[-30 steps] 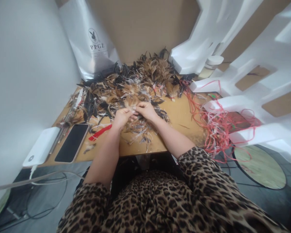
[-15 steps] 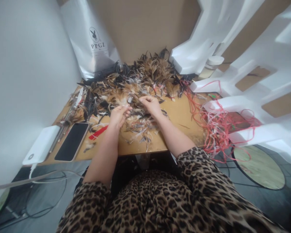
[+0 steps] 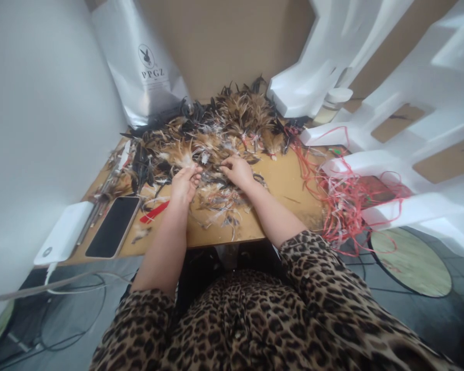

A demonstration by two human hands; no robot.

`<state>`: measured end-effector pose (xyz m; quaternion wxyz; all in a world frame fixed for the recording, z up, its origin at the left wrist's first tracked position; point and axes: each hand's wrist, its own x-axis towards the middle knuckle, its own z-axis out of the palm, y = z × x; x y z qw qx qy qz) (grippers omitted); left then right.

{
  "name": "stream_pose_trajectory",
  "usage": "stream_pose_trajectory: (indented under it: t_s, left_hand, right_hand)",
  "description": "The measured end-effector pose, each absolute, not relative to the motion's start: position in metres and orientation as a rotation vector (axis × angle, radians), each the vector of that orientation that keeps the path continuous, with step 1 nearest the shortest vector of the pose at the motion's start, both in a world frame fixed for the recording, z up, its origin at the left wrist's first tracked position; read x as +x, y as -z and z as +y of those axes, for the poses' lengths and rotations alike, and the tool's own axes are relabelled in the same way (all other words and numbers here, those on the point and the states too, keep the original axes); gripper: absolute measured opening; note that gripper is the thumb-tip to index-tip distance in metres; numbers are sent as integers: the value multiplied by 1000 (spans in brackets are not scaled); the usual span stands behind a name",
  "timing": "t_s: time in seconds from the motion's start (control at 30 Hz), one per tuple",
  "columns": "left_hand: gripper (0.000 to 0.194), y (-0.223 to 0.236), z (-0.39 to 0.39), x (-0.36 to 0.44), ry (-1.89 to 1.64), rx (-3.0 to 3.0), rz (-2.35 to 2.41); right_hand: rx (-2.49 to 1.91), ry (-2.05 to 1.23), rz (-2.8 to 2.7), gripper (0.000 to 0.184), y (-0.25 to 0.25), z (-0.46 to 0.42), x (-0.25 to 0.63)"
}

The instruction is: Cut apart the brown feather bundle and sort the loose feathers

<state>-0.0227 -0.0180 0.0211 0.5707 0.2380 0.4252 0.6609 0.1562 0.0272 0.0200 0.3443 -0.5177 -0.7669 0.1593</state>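
My left hand point(image 3: 185, 184) is closed in a pinch on a small tuft of pale tan feathers point(image 3: 183, 157), which fans out above the fingertips. My right hand point(image 3: 236, 171) hovers at the near side of the feather heap with its fingers bent and the tips close together. Whether a feather is between them is too small to make out. Around both hands spreads a heap of loose brown and black feathers point(image 3: 245, 111), with thin white and grey scraps point(image 3: 224, 206) scattered below, between my forearms.
A phone point(image 3: 113, 226) and a white power bank point(image 3: 64, 232) lie at the table's left edge. A red strip point(image 3: 154, 211) is beside my left forearm. Tangled pink string point(image 3: 344, 206) hangs over white foam pieces point(image 3: 410, 208) on the right. A silver bag point(image 3: 139, 67) stands behind.
My left hand has shifted slightly left with the tuft. My right hand has moved a little lower, its fingers more curled, and the gap between the hands has widened.
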Motion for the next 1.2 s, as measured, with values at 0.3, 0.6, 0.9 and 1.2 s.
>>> stream_pose_trajectory:
  t_s: [0.3, 0.6, 0.9, 1.2]
  left_hand:
    - [6, -21, -18, -22, -1551, 537, 976]
    - [5, -22, -19, -20, -1492, 556, 995]
    - [13, -15, -19, -17, -1368, 678, 1031]
    - [11, -16, -18, -20, -1457, 648, 1019]
  right_hand:
    - [-1308, -327, -2287, 18, -29, 19, 159]
    - [-1272, -899, -1756, 15, -27, 23, 152]
    - [-911, -1570, -1309, 30, -28, 16, 142]
    - [-1248, -985, -1983, 25, -38, 25, 176]
